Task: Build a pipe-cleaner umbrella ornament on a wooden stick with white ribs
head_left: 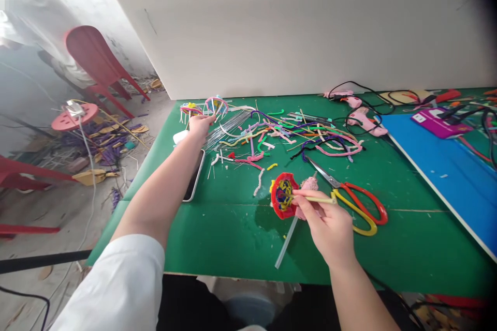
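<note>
My right hand [330,225] is closed around the stick of a small pipe-cleaner umbrella [283,195] with a red rim and a blue and yellow middle, held just above the green table [233,238]. A pink fuzzy piece [309,184] sits behind it. My left hand [200,125] reaches far to the back left, fingers curled at a bundle of thin metal wires [227,129], next to two small finished umbrellas [204,108]. What the left fingers hold is unclear. A phone [195,176] lies under my left forearm.
A heap of coloured pipe cleaners [295,137] covers the table's middle. Scissors [357,204] with red and yellow handles lie right of my right hand. Pink glue guns [361,119] with black cables, a blue board [446,176] and a clear glue stick [286,243] are nearby. Red stools [97,67] stand left.
</note>
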A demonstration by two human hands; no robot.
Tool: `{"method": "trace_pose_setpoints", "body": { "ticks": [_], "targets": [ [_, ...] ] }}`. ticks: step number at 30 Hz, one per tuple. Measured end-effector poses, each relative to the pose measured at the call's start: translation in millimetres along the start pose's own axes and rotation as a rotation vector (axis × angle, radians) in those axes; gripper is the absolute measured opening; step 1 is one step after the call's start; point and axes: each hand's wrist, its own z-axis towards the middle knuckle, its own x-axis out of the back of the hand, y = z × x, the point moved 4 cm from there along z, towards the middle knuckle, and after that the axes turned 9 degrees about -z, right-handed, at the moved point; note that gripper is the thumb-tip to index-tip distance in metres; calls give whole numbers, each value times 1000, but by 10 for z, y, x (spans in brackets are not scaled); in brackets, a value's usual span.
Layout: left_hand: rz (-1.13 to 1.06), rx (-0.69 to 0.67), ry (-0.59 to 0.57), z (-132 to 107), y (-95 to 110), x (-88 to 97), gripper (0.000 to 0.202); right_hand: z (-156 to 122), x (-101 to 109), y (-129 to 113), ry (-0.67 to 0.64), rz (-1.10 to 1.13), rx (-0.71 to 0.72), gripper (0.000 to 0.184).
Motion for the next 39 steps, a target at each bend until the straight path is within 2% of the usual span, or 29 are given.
{"method": "trace_pose_setpoints", "body": {
  "ticks": [6, 13, 19, 22, 24, 26, 29, 30, 31, 32, 34, 35, 37, 39],
  "targets": [
    [44, -8, 61, 73, -90, -9, 38, 0, -11, 72, -4, 13, -6, 13],
    [236, -6, 63, 132, -168, 43, 36, 6, -31, 98, -12, 28, -13, 14],
    [408, -41, 74, 49, -96, 67, 36, 7, -28, 61, -12, 4, 2, 16],
    [491, -107, 131, -109, 16, 122, 25, -2, -30, 25, -16, 23, -7, 17],
    [539, -187, 203, -288, 118, 181, 25, -8, -36, 1, -26, 32, -21, 18],
    [569, -280, 243, -533, 225, 221, 28, -10, -39, -24, -25, 33, -23, 20],
    [563, -408, 226, -1022, 347, 207, 34, -18, -35, -70, -10, 18, -3, 21],
    [500, -478, 195, -1218, 376, 179, 34, -23, -33, -93, -7, 11, 12, 20],
    [389, -524, 102, -1416, 381, 129, 33, -29, -29, -125, -2, 1, 35, 19],
    [230, -514, -42, -1610, 353, 62, 33, -36, -24, -164, 4, -15, 64, 17],
    [-150, -307, -459, -1995, 214, -128, 44, -54, -13, -268, 16, -57, 142, 13],
    [-320, -175, -622, -2183, 135, -210, 53, -64, -9, -329, 20, -78, 190, 11],
    [-553, 8, -799, -2495, 8, -313, 66, -88, -6, -459, 26, -104, 291, 10],
    [-723, 106, -885, -2704, -68, -364, 70, -122, -10, -584, 23, -96, 399, 11]
  ]
}}
